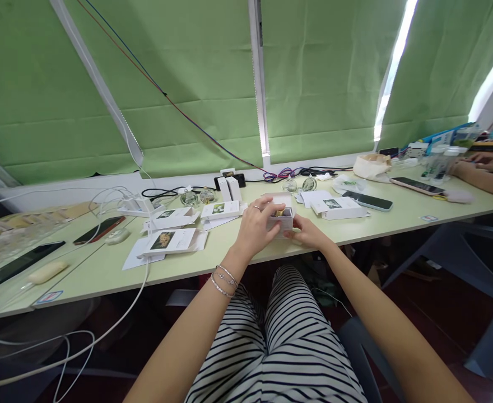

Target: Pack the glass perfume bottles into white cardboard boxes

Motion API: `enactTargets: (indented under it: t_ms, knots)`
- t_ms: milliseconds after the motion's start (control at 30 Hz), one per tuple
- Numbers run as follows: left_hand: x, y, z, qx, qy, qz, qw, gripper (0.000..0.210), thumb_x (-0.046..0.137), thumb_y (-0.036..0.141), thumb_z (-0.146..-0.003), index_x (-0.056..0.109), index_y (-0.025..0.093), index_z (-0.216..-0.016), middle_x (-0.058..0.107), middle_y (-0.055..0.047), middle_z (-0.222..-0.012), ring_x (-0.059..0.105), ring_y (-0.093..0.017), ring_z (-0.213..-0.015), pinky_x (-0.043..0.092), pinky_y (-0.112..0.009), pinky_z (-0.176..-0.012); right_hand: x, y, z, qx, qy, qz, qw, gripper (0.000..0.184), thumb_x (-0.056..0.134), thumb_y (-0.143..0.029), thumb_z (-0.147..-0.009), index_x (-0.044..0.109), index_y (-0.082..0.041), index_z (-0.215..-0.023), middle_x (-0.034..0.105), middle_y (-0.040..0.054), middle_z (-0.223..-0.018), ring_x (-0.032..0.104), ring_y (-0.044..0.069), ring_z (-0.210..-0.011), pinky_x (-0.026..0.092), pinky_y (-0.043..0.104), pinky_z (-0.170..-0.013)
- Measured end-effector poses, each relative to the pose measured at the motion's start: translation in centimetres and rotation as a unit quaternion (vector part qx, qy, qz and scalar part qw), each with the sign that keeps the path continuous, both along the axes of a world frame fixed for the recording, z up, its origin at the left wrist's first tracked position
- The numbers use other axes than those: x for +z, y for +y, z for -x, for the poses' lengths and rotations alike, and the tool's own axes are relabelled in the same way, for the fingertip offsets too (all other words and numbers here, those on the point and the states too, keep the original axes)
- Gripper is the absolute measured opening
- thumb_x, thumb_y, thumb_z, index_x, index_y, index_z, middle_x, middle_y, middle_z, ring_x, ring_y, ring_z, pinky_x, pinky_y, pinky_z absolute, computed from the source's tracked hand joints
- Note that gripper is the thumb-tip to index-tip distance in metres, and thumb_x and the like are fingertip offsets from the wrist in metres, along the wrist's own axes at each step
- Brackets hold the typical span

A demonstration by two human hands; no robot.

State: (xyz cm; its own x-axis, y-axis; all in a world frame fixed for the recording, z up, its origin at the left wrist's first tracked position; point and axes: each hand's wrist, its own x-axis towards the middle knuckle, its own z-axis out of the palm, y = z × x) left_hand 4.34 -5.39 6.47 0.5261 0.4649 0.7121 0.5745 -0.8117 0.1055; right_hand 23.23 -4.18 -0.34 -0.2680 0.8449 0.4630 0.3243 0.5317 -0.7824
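Observation:
A small white box [287,224] stands open at the table's front edge, its lid flap raised at the back. Something with a gold-coloured top shows inside it, mostly covered by fingers. My left hand [257,225], wearing a ring, curls over the box's left side and top. From the right, my right hand [308,233] grips the box's side between thumb and fingers. Flat white cartons lie on both sides: one with a brown picture [175,240], one with a white flower picture [221,209], and another on the right [338,207]. Round glass ornaments [207,195] sit behind.
Phones [368,201] lie on the table at right and left. Behind the cartons are two upright white boxes [228,189] and tangled cables [280,174]. A cream cloth bag [371,167] stands at the back right. Another person's hands [482,165] rest at far right.

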Motion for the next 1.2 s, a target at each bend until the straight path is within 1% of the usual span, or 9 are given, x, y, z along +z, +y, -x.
enactTargets:
  t_ms: [300, 500, 600, 733, 833, 900, 1000, 1067, 1200]
  knots:
    - [-0.2, -0.1, -0.4, 0.062, 0.0, 0.045, 0.997, 0.027, 0.061, 0.022, -0.075, 0.064, 0.02, -0.102, 0.052, -0.011, -0.117, 0.05, -0.026, -0.111, 0.041, -0.042, -0.093, 0.1, 0.1, 0.0, 0.002, -0.004, 0.0, 1.0, 0.046, 0.062, -0.031, -0.075, 0.051, -0.019, -0.118, 0.065, 0.0074, -0.107, 0.063, 0.024, -0.092, 0.049, 0.044, -0.086]
    - [0.3, 0.2, -0.4, 0.072, 0.008, 0.076, 0.994, 0.022, 0.056, 0.026, -0.082, 0.065, 0.022, -0.101, 0.056, -0.009, -0.112, 0.052, -0.025, -0.108, 0.041, -0.043, -0.093, 0.0, 0.1, -0.1, 0.009, 0.007, 0.011, 1.0, 0.05, 0.063, -0.035, -0.075, 0.049, -0.019, -0.119, 0.064, 0.0084, -0.108, 0.063, 0.025, -0.093, 0.048, 0.046, -0.089]
    - [-0.1, 0.6, 0.0, 0.052, 0.01, 0.052, 0.997, 0.022, 0.054, 0.023, -0.083, 0.063, 0.024, -0.104, 0.055, -0.008, -0.114, 0.049, -0.025, -0.111, 0.039, -0.044, -0.095, -0.1, 0.2, -0.1, 0.024, 0.025, 0.029, 0.999, 0.052, 0.064, -0.039, -0.075, 0.048, -0.018, -0.12, 0.062, 0.0096, -0.111, 0.062, 0.025, -0.095, 0.048, 0.046, -0.089]
    - [-1.7, 0.6, 1.1, 0.012, -0.1, 0.022, 0.995, 0.052, 0.059, 0.024, -0.079, 0.038, 0.024, -0.127, 0.042, -0.011, -0.129, 0.04, -0.026, -0.121, 0.037, -0.046, -0.099, -0.1, 0.0, 0.9, 0.09, 0.045, 0.049, 0.994, 0.058, 0.063, -0.044, -0.076, 0.044, -0.018, -0.125, 0.06, 0.011, -0.116, 0.061, 0.025, -0.099, 0.05, 0.042, -0.086]
    - [-3.1, 0.2, 2.2, -0.008, -0.234, 0.098, 0.967, 0.074, 0.064, 0.032, -0.077, 0.016, 0.026, -0.133, 0.028, -0.016, -0.138, 0.047, -0.024, -0.115, 0.048, -0.04, -0.087, 0.0, -0.6, 2.3, 0.113, 0.042, 0.049, 0.991, 0.057, 0.062, -0.046, -0.077, 0.046, -0.018, -0.124, 0.061, 0.0107, -0.114, 0.06, 0.025, -0.102, 0.05, 0.042, -0.087]
    - [-3.9, -0.2, 2.8, -0.038, -0.293, 0.161, 0.942, 0.079, 0.064, 0.036, -0.077, 0.008, 0.029, -0.132, 0.031, -0.017, -0.135, 0.057, -0.021, -0.104, 0.052, -0.036, -0.08, 0.0, -1.0, 3.3, 0.12, 0.039, 0.048, 0.991, 0.055, 0.062, -0.046, -0.077, 0.047, -0.019, -0.123, 0.062, 0.0099, -0.111, 0.061, 0.025, -0.101, 0.05, 0.042, -0.086]
    - [-4.8, -0.4, 3.3, -0.082, -0.329, 0.205, 0.918, 0.078, 0.061, 0.039, -0.079, 0.004, 0.028, -0.131, 0.052, -0.011, -0.111, 0.063, -0.018, -0.091, 0.053, -0.035, -0.078, -0.1, -1.4, 4.2, 0.133, 0.045, 0.055, 0.989, 0.055, 0.062, -0.046, -0.078, 0.045, -0.02, -0.123, 0.061, 0.0096, -0.112, 0.061, 0.024, -0.101, 0.05, 0.042, -0.087]
    - [-5.3, -0.3, 3.4, -0.086, -0.334, 0.191, 0.919, 0.073, 0.059, 0.039, -0.081, 0.006, 0.027, -0.13, 0.054, -0.008, -0.104, 0.063, -0.017, -0.09, 0.053, -0.034, -0.077, -0.1, -1.6, 4.5, 0.136, 0.056, 0.06, 0.987, 0.056, 0.062, -0.045, -0.078, 0.044, -0.02, -0.124, 0.059, 0.0103, -0.116, 0.06, 0.024, -0.102, 0.05, 0.042, -0.087]
    - [-5.3, -0.7, 3.2, -0.05, -0.3, 0.092, 0.948, 0.052, 0.055, 0.032, -0.085, 0.019, 0.028, -0.122, 0.036, -0.015, -0.129, 0.06, -0.017, -0.096, 0.053, -0.034, -0.077, -0.2, -1.6, 4.5, 0.144, 0.075, 0.071, 0.984, 0.058, 0.061, -0.045, -0.079, 0.04, -0.021, -0.128, 0.057, 0.0108, -0.121, 0.058, 0.024, -0.107, 0.049, 0.041, -0.089]
